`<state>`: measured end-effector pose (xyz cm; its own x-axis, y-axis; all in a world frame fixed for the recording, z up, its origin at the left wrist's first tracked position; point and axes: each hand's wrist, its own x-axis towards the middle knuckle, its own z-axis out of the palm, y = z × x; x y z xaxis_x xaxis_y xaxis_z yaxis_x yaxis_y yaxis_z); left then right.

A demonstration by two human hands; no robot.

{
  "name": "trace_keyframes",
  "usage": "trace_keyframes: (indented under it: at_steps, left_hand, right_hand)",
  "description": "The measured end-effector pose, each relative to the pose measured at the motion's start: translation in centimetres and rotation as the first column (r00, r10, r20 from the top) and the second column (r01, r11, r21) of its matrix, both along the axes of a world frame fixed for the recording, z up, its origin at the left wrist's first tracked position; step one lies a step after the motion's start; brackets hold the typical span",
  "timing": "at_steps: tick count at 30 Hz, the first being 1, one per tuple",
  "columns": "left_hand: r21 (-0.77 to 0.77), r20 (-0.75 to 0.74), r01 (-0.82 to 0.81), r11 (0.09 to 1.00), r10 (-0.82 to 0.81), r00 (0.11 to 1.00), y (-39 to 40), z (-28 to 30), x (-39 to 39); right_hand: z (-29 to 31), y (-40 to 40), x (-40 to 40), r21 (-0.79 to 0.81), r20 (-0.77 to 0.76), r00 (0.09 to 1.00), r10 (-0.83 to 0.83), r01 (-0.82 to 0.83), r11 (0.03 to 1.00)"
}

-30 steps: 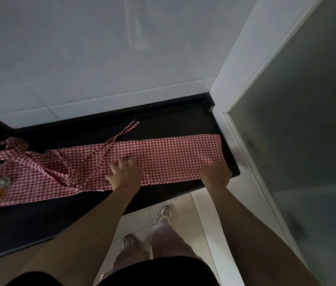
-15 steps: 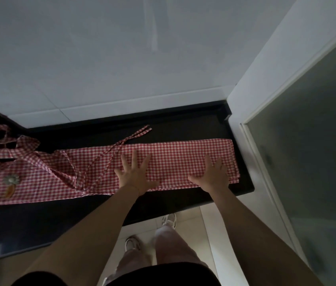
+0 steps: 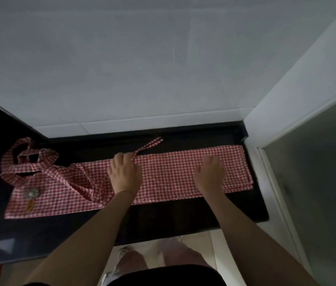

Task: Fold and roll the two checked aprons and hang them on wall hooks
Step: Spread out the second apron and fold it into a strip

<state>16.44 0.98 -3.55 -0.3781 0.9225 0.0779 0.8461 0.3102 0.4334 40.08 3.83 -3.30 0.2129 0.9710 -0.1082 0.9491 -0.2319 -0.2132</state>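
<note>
Both hands have slid away from the near edge of the apron (image 3: 163, 172) toward its far edge. Half a second ago they lay flat with fingers spread; now the left hand (image 3: 124, 174) has reached up to about 12 o'clock of where it was and curls its fingers round the base of the waist tie (image 3: 148, 145), which runs off toward 1 o'clock across the dark counter (image 3: 183, 215). The right hand (image 3: 210, 174) rests on the cloth at 3 o'clock from the left, knuckles bent; whether it pinches the cloth or only presses it I cannot tell.

The apron lies folded into a long strip along the counter, its bib and neck loop (image 3: 28, 153) out at 9 o'clock, its hem end against the white door frame (image 3: 253, 141) at 3 o'clock. Only one apron is in view.

Judging by this, the lengthwise fold is done and smoothed, and the loose tie is being gathered in so it does not trail during rolling. Rolling and hanging remain.
</note>
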Motion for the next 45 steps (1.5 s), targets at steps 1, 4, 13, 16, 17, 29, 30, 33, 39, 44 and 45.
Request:
trace_keyframes:
  at_steps: [1,4,13,16,17,29,30,33,39,44,45]
  left_hand:
    - [-0.08,0.002,-0.071,0.994,0.072,0.997,0.0,0.4,-1.0]
    - [-0.437,-0.01,-0.096,0.894,0.102,0.995,0.2,0.9,-5.0]
    - [-0.457,0.539,0.586,0.669,-0.316,0.781,-2.8,5.0,-11.2]
    - [-0.433,0.454,0.493,0.755,-0.29,0.843,-3.7,3.5,-14.6]
    - [-0.432,0.401,0.495,0.754,-0.331,0.854,-4.1,2.9,-15.6]
    - [-0.452,0.055,0.523,0.722,-0.563,0.825,-7.2,1.1,-19.0]
    - [-0.458,0.019,0.518,0.723,-0.575,0.818,-7.3,1.1,-19.5]
    - [-0.555,-0.097,0.538,0.634,-0.692,0.716,-7.1,1.5,-21.0]
    - [-0.854,0.145,0.388,0.347,-0.557,0.817,-5.8,4.1,-23.6]
    - [-0.953,0.148,0.261,0.154,-0.515,0.844,-4.4,5.9,-23.9]
    - [-0.919,0.131,0.296,0.261,-0.507,0.852,-4.2,5.4,-23.4]
  right_hand:
    - [0.5,-0.1,-1.4,0.02,-0.11,0.994,0.027,-0.025,1.0]
    - [2.1,-0.3,-7.7,-0.261,-0.502,0.858,-0.112,-0.027,0.965]
    - [4.5,-3.6,-21.4,-0.625,-0.78,0.13,-0.612,-0.126,0.77]
    - [5.7,-4.1,-23.3,-0.569,-0.823,-0.092,-0.561,0.13,0.812]
    - [5.6,-4.3,-23.2,-0.567,-0.823,-0.11,-0.557,0.211,0.796]
    - [3.1,-10.2,-21.9,-0.445,0.114,0.993,-0.008,0.059,0.894]
    - [2.7,-9.8,-23.2,-0.321,0.068,0.994,0.084,-0.058,0.945]
    - [1.0,-10.1,-26.6,-0.275,-0.057,0.958,0.28,-0.285,0.918]
    - [-0.9,-10.3,-27.3,-0.413,-0.018,0.97,0.243,-0.228,0.882]
    - [-0.3,-9.3,-27.1,-0.459,-0.041,0.967,0.252,-0.242,0.855]
    - [-0.1,-9.0,-27.1,-0.44,-0.036,0.963,0.269,-0.257,0.86]
